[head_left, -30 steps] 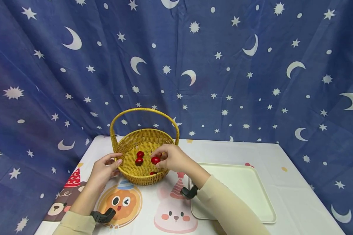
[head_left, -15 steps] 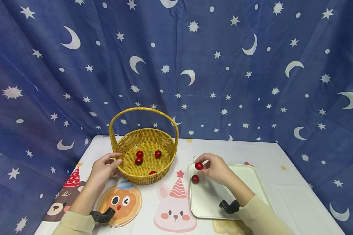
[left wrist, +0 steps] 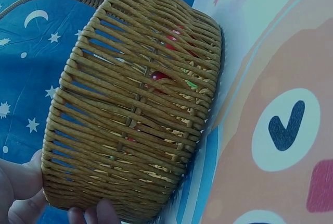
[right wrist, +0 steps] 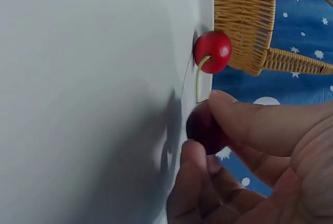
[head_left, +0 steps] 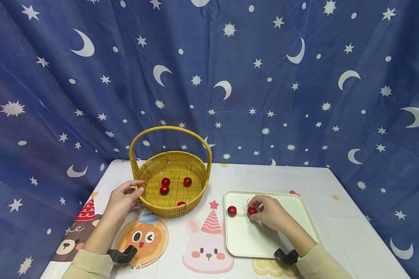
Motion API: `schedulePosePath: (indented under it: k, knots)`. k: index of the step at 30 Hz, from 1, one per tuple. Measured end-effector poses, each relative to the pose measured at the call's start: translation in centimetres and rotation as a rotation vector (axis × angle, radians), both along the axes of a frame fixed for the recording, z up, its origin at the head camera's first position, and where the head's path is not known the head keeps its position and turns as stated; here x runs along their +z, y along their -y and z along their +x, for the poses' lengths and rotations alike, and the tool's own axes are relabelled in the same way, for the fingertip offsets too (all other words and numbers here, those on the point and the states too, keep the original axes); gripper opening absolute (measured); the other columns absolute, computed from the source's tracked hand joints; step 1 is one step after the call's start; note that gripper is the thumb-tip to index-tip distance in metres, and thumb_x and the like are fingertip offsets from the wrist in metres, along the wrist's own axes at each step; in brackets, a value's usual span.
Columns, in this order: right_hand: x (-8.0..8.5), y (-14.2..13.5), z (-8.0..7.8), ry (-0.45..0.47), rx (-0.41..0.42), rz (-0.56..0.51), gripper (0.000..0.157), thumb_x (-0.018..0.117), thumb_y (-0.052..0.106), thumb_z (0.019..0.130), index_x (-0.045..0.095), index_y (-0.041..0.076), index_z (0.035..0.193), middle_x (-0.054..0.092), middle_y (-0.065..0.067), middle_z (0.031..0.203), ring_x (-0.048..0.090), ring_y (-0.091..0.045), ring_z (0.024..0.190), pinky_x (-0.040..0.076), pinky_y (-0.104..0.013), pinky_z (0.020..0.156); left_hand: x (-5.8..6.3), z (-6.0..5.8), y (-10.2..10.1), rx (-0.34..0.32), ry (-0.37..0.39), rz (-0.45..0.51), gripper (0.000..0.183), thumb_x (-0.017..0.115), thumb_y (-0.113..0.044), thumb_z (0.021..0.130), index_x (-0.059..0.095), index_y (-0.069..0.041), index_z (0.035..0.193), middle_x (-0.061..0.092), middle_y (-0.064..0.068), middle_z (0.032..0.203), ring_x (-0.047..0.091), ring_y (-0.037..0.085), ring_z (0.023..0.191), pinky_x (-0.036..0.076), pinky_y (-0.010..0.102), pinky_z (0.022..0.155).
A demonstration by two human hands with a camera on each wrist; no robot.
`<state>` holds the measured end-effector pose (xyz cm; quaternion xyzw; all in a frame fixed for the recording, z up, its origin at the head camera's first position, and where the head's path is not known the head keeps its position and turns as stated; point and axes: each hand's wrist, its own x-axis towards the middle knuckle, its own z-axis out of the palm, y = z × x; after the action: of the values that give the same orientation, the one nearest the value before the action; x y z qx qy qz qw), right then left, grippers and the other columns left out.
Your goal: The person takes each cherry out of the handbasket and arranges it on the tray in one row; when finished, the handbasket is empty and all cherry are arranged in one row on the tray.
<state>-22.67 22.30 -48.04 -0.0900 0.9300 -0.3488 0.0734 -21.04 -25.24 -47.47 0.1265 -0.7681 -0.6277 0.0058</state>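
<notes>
My right hand pinches a dark red cherry between thumb and fingers, low over the cream tray. Another cherry with a pale green stem lies on the tray to the left of it. At the far left, my left hand grips the rim of the yellow woven basket, thumb and fingers on either side in the left wrist view. Inside the basket are several more cherries; the front one is partly hidden by the near wall.
The basket's tall arched handle rises above it. A white tablecloth with cartoon animals covers the table. Behind hangs a blue curtain with moons and stars.
My right hand has moved from the basket to the tray on the right, carrying a cherry, and has lowered it toward the tray surface. The left hand stays at the basket rim.
</notes>
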Motion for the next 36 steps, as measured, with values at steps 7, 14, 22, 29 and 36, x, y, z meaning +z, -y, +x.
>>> schedulePosePath:
  k: [7,14,22,29,36]
  knots:
    - [-0.7,1.2,-0.4,0.028,0.039,0.016,0.033,0.093,0.0,0.076,0.074,0.018,0.096,0.066,0.001,0.09,0.058,-0.017,0.081,0.05,-0.027,0.063,0.1,0.1,0.0,0.0,-0.013,0.005,0.044,0.065,-0.018,0.109,0.058,-0.004,0.15,0.056,0.002,0.104,0.065,0.008,0.09,0.065,0.028,0.079]
    - [-0.8,1.6,-0.7,0.016,0.023,0.034,0.034,0.094,0.001,0.075,0.074,0.019,0.095,0.066,0.002,0.087,0.058,-0.016,0.08,0.049,-0.028,0.066,0.0,0.1,0.0,0.002,-0.011,0.01,0.044,0.064,-0.018,0.109,0.057,-0.003,0.151,0.056,0.002,0.104,0.065,0.008,0.091,0.065,0.028,0.08]
    - [-0.6,1.3,-0.6,0.013,0.036,0.019,0.032,0.089,-0.001,0.079,0.076,0.019,0.1,0.067,0.0,0.093,0.06,-0.016,0.082,0.052,-0.028,0.062,0.1,0.1,0.1,-0.001,-0.01,0.01,0.044,0.065,-0.02,0.109,0.059,-0.004,0.149,0.056,0.003,0.105,0.065,0.008,0.09,0.065,0.028,0.079]
    - [-0.3,1.0,-1.0,0.01,0.055,0.015,0.032,0.087,-0.001,0.079,0.076,0.017,0.103,0.068,0.001,0.093,0.06,-0.017,0.083,0.052,-0.028,0.065,-0.2,-0.1,0.2,-0.001,-0.001,0.027,0.046,0.067,-0.02,0.108,0.058,-0.005,0.151,0.057,0.001,0.105,0.065,0.006,0.088,0.065,0.026,0.077]
    - [1.4,0.2,-0.9,-0.014,0.059,-0.02,0.035,0.085,-0.001,0.085,0.076,0.01,0.116,0.074,-0.009,0.103,0.065,-0.019,0.085,0.054,-0.032,0.072,-0.2,0.0,0.2,-0.002,0.003,0.03,0.045,0.067,-0.02,0.108,0.058,-0.005,0.151,0.058,0.001,0.105,0.065,0.006,0.088,0.064,0.027,0.077]
